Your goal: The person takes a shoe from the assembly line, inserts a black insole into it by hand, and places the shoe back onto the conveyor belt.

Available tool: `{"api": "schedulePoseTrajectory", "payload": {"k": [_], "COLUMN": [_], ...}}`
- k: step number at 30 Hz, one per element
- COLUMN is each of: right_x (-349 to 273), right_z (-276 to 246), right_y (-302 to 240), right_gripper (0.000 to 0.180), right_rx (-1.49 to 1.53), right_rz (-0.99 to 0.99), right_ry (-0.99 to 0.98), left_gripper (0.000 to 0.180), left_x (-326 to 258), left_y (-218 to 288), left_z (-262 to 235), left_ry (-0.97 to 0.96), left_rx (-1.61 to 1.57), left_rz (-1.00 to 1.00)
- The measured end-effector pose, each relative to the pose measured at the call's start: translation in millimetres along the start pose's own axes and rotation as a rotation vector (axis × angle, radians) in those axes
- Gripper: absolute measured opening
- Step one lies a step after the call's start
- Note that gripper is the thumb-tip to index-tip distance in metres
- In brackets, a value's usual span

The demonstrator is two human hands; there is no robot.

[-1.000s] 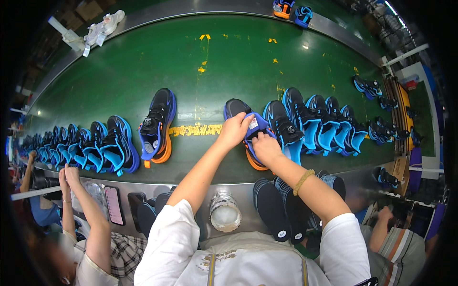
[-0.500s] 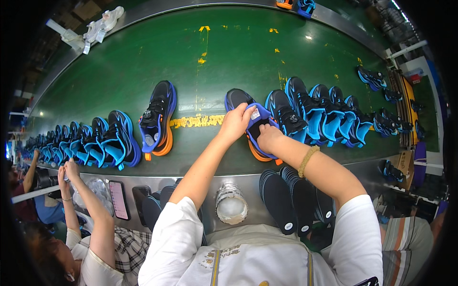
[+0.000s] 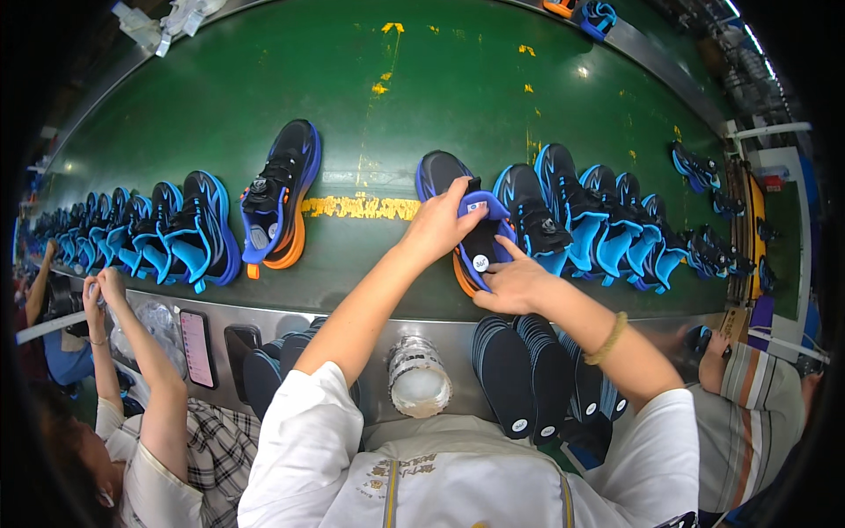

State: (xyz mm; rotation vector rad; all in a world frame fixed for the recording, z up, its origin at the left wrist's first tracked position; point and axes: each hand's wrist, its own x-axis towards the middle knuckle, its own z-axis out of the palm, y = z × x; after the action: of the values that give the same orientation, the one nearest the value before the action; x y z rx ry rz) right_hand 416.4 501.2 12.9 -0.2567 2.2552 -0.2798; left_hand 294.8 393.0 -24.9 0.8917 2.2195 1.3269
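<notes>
A black sneaker (image 3: 437, 172) with a purple lining and an orange-and-purple sole rests on the green conveyor belt in front of me. My left hand (image 3: 437, 220) pinches its tongue and upper collar, thumb on the purple lining. Inside lies a dark insole with a white round label (image 3: 481, 263) at the heel. My right hand (image 3: 519, 280) is closed around the heel collar, index finger along the opening's right edge; part of its grip is hidden. Left of my hands stands a similar black-and-orange sneaker (image 3: 286, 176) with an insole visible inside.
Blue-lined black sneakers line the belt (image 3: 370, 114) on the left and right (image 3: 563, 189). Stacks of dark insoles (image 3: 502, 374), a clear plastic-wrapped container (image 3: 419, 383) and a phone (image 3: 198, 348) sit on the metal ledge. At the left, a co-worker's hands (image 3: 104, 290) are raised.
My right hand has come out of the shoe's opening to its heel collar, and the white insole label now shows. My left hand keeps hold of the tongue. The view has shifted slightly.
</notes>
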Motion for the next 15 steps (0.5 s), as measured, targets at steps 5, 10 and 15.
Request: {"api": "schedulePoseTrajectory", "payload": {"k": [5,10,15], "right_x": [-2.7,-42.9,-67.3], "right_z": [29.7,68.5,86.5], "right_y": [-4.7,-29.7,-37.7], "right_gripper": [0.040,0.014,0.017], "right_rx": [0.017,0.197,0.254], "right_rz": [0.106,0.107,0.202], "right_ry": [0.347,1.114,0.985], "left_gripper": [0.057,0.036,0.036], "left_x": [5.7,-17.1,-44.3], "left_y": [11.0,2.0,27.2], "left_z": [4.7,8.9,0.5], "left_ry": [-0.116,0.195,0.053], "left_rx": [0.254,0.302,0.236], "left_rz": [0.058,0.364,0.381]}}
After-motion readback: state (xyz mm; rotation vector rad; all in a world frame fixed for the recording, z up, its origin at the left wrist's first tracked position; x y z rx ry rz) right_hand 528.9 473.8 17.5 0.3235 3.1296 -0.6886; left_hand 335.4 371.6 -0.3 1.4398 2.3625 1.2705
